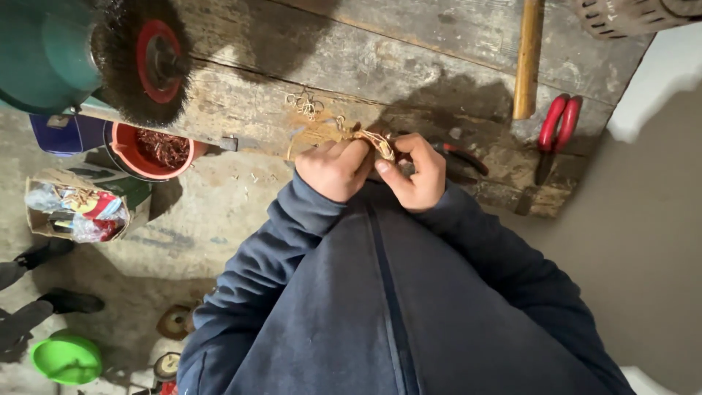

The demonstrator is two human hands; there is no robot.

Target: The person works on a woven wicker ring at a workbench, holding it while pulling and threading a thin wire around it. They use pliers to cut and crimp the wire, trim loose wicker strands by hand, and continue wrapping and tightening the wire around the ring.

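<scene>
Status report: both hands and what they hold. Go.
Left hand and right hand both pinching a tan wire bundle over the workbench. Red pliers lie to the right, untouched. Nothing blocking.

I see both arms in dark blue sleeves bent inward, hands meeting close before the chest. My left hand (335, 170) is curled into a loose fist; my right hand (417, 174) pinches with thumb and forefinger, knuckles raised.

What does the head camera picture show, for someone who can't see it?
Both hands, left hand and right hand, pinch a small tan bundle over a worn wooden bench. Red-handled pliers lie to the right, a wire brush wheel upper left.
</scene>
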